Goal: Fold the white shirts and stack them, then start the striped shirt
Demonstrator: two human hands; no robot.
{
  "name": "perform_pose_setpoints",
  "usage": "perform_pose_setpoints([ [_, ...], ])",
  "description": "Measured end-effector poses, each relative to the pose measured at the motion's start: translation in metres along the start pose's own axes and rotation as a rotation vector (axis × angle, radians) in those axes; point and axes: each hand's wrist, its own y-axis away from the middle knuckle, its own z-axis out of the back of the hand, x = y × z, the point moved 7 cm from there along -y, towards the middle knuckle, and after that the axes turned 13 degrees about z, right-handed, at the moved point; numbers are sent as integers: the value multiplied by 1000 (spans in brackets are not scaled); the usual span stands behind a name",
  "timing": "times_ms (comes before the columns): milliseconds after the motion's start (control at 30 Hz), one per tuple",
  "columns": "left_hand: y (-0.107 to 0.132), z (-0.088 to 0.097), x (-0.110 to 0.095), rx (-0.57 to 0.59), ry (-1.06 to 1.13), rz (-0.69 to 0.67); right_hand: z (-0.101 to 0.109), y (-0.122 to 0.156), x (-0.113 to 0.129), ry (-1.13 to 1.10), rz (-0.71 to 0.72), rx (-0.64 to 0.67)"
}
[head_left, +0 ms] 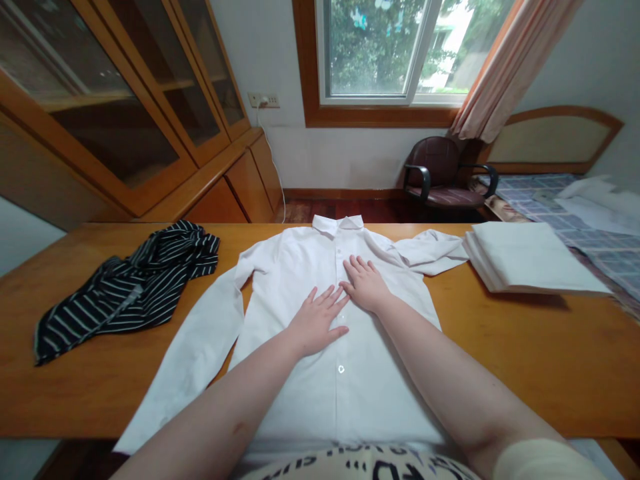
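Note:
A white button-up shirt (300,373) lies flat and face up on the wooden table (525,347), collar away from me, sleeves spread to both sides. My left hand (316,320) rests palm down on the shirt's front, fingers stretched out toward the button line. My right hand (365,283) lies flat just beyond it on the chest area, fingers spread and pointing toward the collar. The two hands almost touch. Neither holds anything.
A crumpled black-and-white striped garment (130,287) lies at the table's left. A stack of folded white cloth (530,257) sits at the right. Behind the table stand a wooden cabinet (150,120), a dark office chair (440,177) and a bed (590,213).

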Motion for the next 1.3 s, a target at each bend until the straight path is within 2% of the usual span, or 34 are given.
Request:
perform_pose_setpoints([
  [167,2,12,9,-3,134,3,-10,1,0,7,-7,-5],
  [300,21,40,34,-66,223,115,-7,2,0,8,-13,-8],
  [400,50,61,71,-172,196,324,-6,2,0,3,-5,-11],
  [467,76,64,102,-188,93,523,-6,3,1,-1,-2,-13],
  [533,106,60,135,-147,-36,763,-6,3,0,-6,-7,-14],
  [600,134,52,160,-109,-106,923,-6,3,0,-10,-8,-12],
  [700,154,41,174,-24,-115,960,-7,2,0,-9,-9,-5],
  [800,155,44,173,25,-47,986,-8,2,-1,-7,-14,2],
  [867,148,57,166,-14,101,999,-8,2,-1,-13,-12,-1],
  [933,135,75,153,-99,323,914,-8,2,-1,-24,-9,-6],
  [1000,119,92,134,-162,565,771,-8,2,-1,-36,-11,-13],
  [1100,90,106,105,-175,846,617,-8,2,-2,-52,-12,-21],
  [1233,42,102,70,-158,1100,463,-8,2,-2,-68,-10,-14],
  [1300,19,93,58,-116,1083,371,-8,2,-2,-76,-11,-7],
])
